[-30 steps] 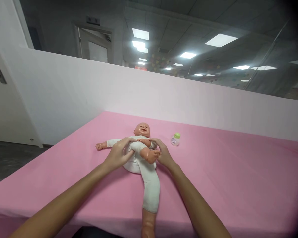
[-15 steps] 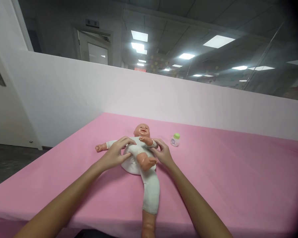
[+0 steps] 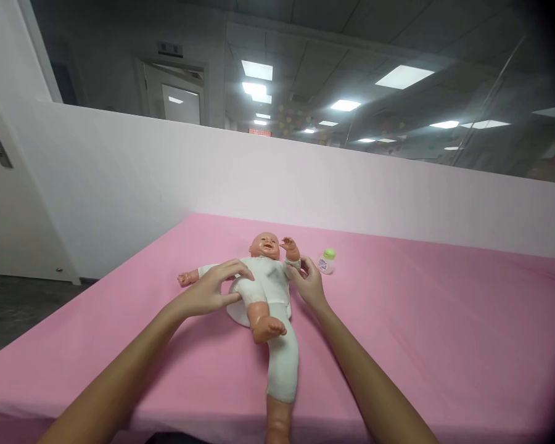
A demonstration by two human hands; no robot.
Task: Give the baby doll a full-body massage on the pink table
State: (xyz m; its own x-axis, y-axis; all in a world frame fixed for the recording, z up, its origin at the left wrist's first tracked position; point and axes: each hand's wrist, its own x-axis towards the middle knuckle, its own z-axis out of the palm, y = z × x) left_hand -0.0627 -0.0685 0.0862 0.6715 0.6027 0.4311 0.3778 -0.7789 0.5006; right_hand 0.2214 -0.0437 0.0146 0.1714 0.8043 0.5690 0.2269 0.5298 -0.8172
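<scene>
Doll on its back mid-table on pink cloth, head away, white suit; one leg bent with bare foot up, other leg stretched to the near edge. Left hand open, fingers spread on doll's hip. Right hand pinching doll's raised forearm at the cuff. Small green-capped bottle just beside right hand, apart from doll

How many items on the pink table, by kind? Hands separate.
Baby doll: 1
Small green-capped bottle: 1
Hands on the doll: 2, left hand and right hand
Total: 2 items, 2 hands, all on the pink table
</scene>
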